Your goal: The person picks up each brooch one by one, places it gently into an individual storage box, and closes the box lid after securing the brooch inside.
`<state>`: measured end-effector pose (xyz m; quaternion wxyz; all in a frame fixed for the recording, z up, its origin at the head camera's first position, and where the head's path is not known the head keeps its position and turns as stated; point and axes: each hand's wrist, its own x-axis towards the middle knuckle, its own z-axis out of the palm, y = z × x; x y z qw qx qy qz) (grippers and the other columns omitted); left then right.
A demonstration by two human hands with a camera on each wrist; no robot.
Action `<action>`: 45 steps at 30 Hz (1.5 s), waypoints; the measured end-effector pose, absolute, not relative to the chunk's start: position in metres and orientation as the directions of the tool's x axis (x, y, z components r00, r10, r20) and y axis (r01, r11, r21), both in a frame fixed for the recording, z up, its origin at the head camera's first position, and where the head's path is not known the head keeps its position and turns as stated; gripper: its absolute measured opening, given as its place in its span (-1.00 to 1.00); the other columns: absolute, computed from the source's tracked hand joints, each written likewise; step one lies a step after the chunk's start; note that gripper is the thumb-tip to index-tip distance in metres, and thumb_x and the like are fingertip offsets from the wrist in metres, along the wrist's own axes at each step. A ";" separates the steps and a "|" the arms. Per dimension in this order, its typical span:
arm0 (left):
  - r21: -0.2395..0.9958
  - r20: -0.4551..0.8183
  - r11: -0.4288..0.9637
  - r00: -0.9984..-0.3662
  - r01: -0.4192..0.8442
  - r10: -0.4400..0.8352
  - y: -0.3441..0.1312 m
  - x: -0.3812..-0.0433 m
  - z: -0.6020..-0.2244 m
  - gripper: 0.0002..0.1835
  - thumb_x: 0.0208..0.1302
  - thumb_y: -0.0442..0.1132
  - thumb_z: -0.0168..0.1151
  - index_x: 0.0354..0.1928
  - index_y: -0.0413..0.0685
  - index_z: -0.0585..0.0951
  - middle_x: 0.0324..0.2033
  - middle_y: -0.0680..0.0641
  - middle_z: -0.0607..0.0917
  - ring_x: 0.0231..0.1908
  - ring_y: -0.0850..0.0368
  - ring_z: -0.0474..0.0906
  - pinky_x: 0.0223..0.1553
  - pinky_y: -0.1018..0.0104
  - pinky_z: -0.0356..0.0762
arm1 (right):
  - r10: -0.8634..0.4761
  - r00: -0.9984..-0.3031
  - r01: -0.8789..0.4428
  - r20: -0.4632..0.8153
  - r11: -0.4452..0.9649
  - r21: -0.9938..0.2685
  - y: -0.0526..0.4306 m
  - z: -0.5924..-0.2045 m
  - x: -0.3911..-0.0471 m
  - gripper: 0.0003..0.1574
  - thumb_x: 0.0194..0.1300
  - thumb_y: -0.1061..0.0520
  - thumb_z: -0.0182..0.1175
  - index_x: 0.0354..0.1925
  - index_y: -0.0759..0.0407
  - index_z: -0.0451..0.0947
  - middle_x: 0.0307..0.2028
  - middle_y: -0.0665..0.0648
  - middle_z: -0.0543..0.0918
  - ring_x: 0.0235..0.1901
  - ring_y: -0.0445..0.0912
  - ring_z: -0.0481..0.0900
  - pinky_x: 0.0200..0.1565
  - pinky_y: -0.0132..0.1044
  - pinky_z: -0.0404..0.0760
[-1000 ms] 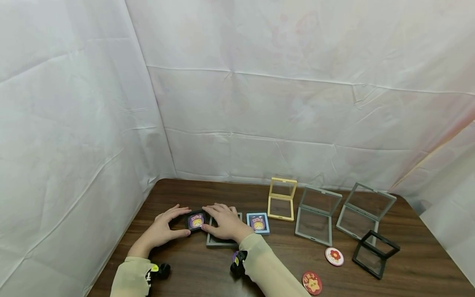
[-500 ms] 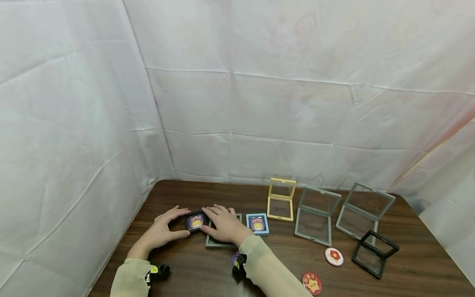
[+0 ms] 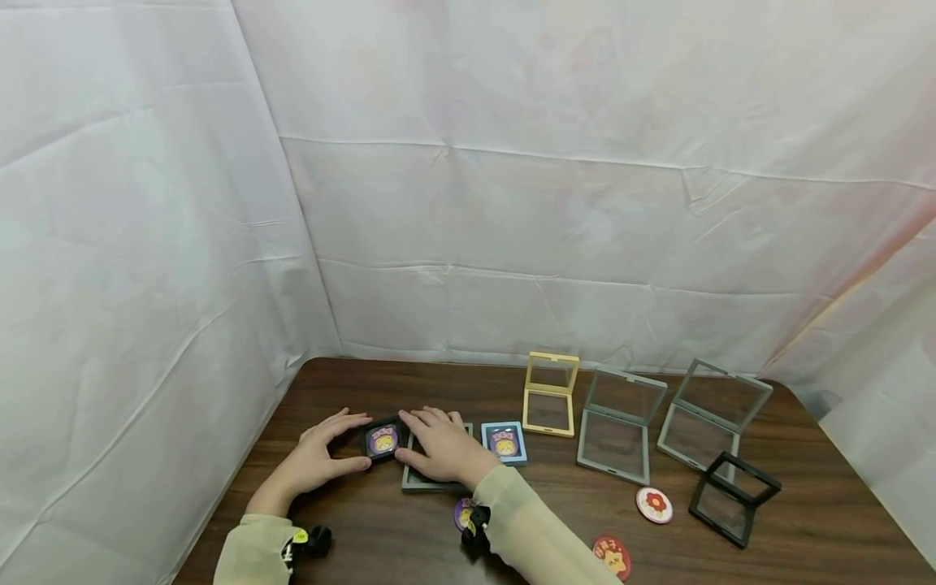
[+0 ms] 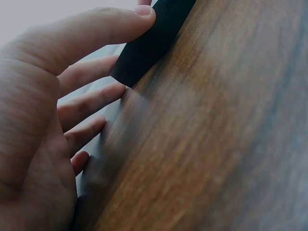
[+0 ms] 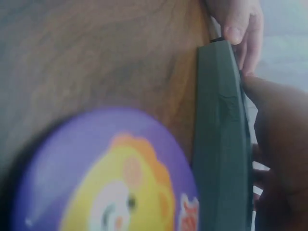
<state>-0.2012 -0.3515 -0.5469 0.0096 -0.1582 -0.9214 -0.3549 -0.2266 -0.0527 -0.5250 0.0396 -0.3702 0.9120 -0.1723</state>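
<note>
A small black display frame (image 4: 149,45) lies on the table at the left, around a purple badge (image 3: 382,439) with a yellow cartoon animal. My left hand (image 3: 313,461) holds its left side between thumb and index finger, the other fingers spread behind it. From the right, my right hand (image 3: 448,447) pinches the frame's other side, index finger at the far corner, thumb at the near one. Beneath that hand lies a shut grey frame (image 5: 221,125), mostly covered. A loose purple badge (image 5: 120,183) sits just in front of it, partly hidden by the right wrist camera in the head view.
Right of the hands lies a blue frame (image 3: 504,462) with a similar badge. Farther right, a yellow frame (image 3: 547,428), two grey frames (image 3: 613,473) and a black frame (image 3: 720,530) stand with lids raised. A white flower badge (image 3: 654,505) and a red badge (image 3: 611,556) lie nearer.
Both hands keep their hold on the black frame. The whole head view has shifted slightly left, and more of the loose purple badge shows beside the right wrist.
</note>
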 end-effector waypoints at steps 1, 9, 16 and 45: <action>0.651 0.132 0.698 -0.950 0.299 0.284 -0.352 -0.201 -0.547 -0.20 0.20 0.13 0.67 0.46 0.10 0.64 0.48 -0.17 0.58 0.60 -0.43 0.20 0.32 -0.75 -0.03 | -0.689 -0.723 -0.661 0.058 0.664 -0.350 -0.050 -0.523 -0.226 -0.08 0.71 -0.40 -0.03 0.74 0.01 0.18 0.62 0.15 0.38 0.63 0.13 0.26 0.50 0.18 0.30; 0.650 0.145 0.695 -0.948 0.307 0.282 -0.354 -0.201 -0.548 -0.21 0.20 0.12 0.68 0.45 0.12 0.64 0.47 -0.17 0.59 0.60 -0.44 0.20 0.32 -0.76 -0.04 | -0.675 -0.730 -0.651 0.106 0.641 -0.407 -0.025 -0.510 -0.217 -0.11 0.70 -0.35 0.05 0.72 0.02 0.21 0.61 0.23 0.38 0.61 0.18 0.27 0.51 0.27 0.27; 0.640 0.168 0.695 -0.942 0.327 0.289 -0.358 -0.200 -0.549 -0.23 0.21 0.09 0.68 0.44 0.09 0.65 0.44 -0.15 0.61 0.58 -0.45 0.22 0.33 -0.75 -0.04 | -0.664 -0.729 -0.656 0.167 0.608 -0.447 0.003 -0.498 -0.209 -0.15 0.70 -0.29 0.13 0.70 0.04 0.25 0.60 0.21 0.39 0.60 0.14 0.30 0.50 0.26 0.27; 0.653 0.178 0.681 -0.942 0.331 0.286 -0.380 -0.199 -0.547 -0.26 0.22 0.04 0.68 0.43 0.14 0.65 0.44 -0.20 0.60 0.58 -0.49 0.19 0.31 -0.76 -0.07 | -0.310 -0.729 -0.633 0.610 0.643 -0.430 0.185 -0.466 -0.188 -0.48 0.42 0.30 0.47 0.29 0.10 0.66 0.07 0.06 0.74 -0.02 -0.08 0.71 -0.11 -0.23 0.72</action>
